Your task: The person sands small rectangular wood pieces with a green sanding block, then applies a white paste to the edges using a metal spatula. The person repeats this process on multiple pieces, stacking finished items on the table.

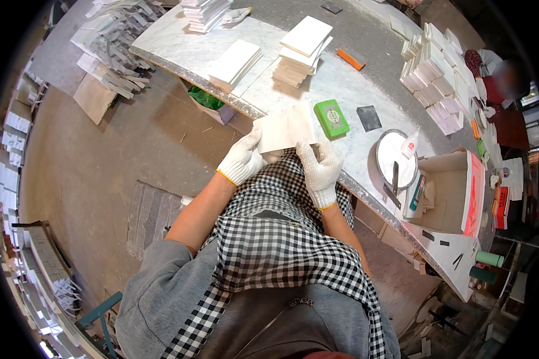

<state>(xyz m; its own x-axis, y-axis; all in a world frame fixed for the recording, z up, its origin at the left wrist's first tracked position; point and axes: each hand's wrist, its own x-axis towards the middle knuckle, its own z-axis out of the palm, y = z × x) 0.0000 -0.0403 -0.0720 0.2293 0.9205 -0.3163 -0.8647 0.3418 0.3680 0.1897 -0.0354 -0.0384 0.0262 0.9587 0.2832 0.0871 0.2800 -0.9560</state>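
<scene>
Both my hands wear white knit gloves. A flat white tile (286, 127) is held up in front of me at the table's near edge. My left hand (243, 158) grips its left side, thumb on top and fingers underneath. At its lower right corner my right hand (320, 173) pinches the tile. Just beyond lies a green box (332, 118), with a dark square pad (369, 118) to its right. Two stacks of similar tiles, a left stack (236, 63) and a right stack (306, 45), stand farther back on the marble-topped table (263, 91).
To the right are a round tub of white paste (391, 170), a small white bottle (409, 145), a scraper (395, 175) and an open carton (443, 206). An orange bar (350, 59) lies farther back. Tall tile piles (432, 75) stand near another person (498, 75).
</scene>
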